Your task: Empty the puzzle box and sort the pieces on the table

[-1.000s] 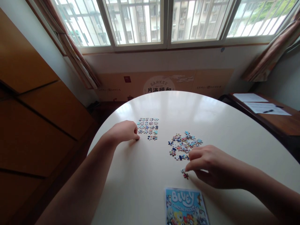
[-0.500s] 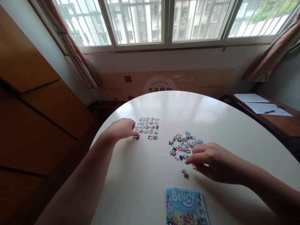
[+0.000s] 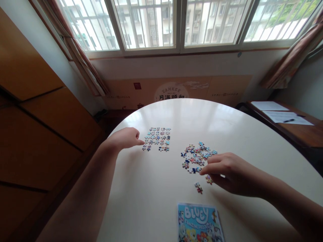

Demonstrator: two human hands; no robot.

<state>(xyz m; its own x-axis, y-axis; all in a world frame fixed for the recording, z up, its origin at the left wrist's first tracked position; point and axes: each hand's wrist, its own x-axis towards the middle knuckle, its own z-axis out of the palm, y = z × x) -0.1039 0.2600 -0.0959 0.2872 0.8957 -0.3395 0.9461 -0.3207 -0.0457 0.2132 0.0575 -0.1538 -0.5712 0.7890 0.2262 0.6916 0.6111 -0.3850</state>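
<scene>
Small jigsaw pieces (image 3: pixel 157 137) lie in rough rows at the left of the white table. My left hand (image 3: pixel 127 137) is at the left edge of these rows, one digit stretched toward the lower left pieces (image 3: pixel 146 147) and the other fingers curled. It holds nothing that I can see; whether its tip touches a piece I cannot tell. A loose heap of jigsaw pieces (image 3: pixel 196 156) lies right of the rows. My right hand (image 3: pixel 224 171) hovers at the heap's near right side, fingers bent and apart, hiding some pieces. Nearer me lie a few separate pieces (image 3: pixel 199 188).
A blue picture sheet or booklet marked "Bluey" (image 3: pixel 199 222) lies at the round table's (image 3: pixel 141 195) near side. On the right, a brown side table (image 3: pixel 313 129) holds papers (image 3: pixel 286 117) and a pen. Wooden cabinets stand at the left, a barred window ahead.
My left hand has drawn back slightly left, uncovering two pieces at the lower left of the rows. My right hand stays almost still by the heap.
</scene>
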